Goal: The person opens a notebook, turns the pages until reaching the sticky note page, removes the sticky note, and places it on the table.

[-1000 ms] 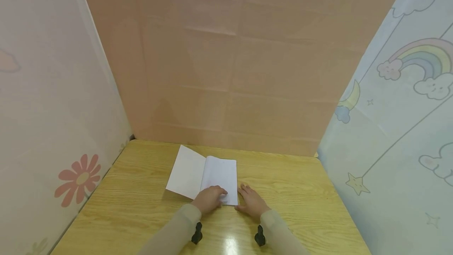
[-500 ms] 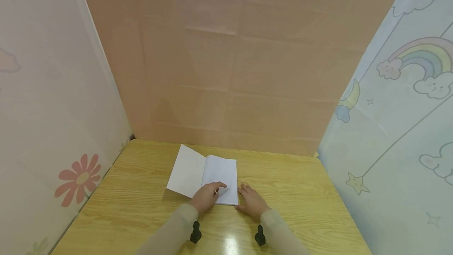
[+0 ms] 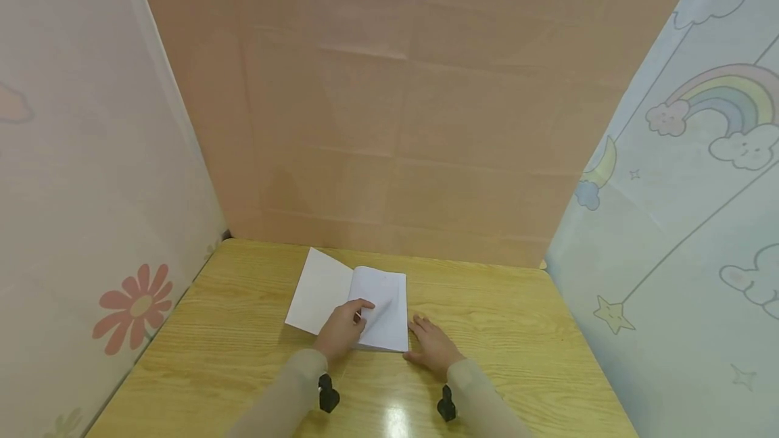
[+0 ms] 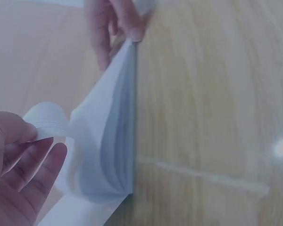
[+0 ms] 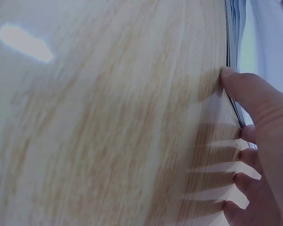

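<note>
An open notebook (image 3: 389, 330) with white pages lies on the wooden table, its front cover (image 3: 316, 289) spread to the left. My left hand (image 3: 341, 331) pinches the corner of a lined page (image 4: 48, 120) between thumb and fingers. That page curls up and leftward over the rest of the pages, as the left wrist view shows. My right hand (image 3: 435, 347) rests at the notebook's right edge, its fingers spread on the table. In the right wrist view the thumb tip (image 5: 228, 74) is right at the notebook's edge.
The wooden table (image 3: 517, 343) is bounded by an orange-brown cloth backdrop (image 3: 389, 120) behind. Pale printed curtains hang on both sides, with a flower (image 3: 134, 306) at left and a rainbow (image 3: 724, 100) at right. Light glares off the table's front.
My left hand has moved left and slightly up, drawing the page corner from the lower right toward the spine. The right hand has stayed in place.
</note>
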`<action>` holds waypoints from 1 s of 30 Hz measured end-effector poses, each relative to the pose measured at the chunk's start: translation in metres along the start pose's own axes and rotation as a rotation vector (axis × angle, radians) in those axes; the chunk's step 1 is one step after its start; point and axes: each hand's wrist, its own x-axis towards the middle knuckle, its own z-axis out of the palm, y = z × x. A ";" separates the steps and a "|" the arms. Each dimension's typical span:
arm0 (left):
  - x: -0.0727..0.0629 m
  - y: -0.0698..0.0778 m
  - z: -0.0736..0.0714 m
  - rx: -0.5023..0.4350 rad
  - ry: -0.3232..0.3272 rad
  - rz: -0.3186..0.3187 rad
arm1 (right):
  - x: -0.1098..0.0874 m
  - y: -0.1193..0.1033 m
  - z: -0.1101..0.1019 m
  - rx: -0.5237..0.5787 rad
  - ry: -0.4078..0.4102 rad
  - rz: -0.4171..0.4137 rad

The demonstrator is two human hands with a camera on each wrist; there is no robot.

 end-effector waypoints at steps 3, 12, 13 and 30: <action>-0.003 0.001 -0.014 -0.076 0.075 -0.038 | 0.000 0.000 0.000 0.009 -0.005 0.001; -0.023 -0.005 -0.053 -0.290 0.300 -0.168 | -0.001 0.004 0.001 -0.001 -0.005 -0.009; -0.025 -0.007 -0.056 -0.312 0.311 -0.190 | -0.001 0.003 0.001 0.004 -0.004 -0.012; -0.054 -0.052 -0.082 -0.278 0.348 -0.379 | -0.004 0.003 0.000 0.002 -0.001 -0.019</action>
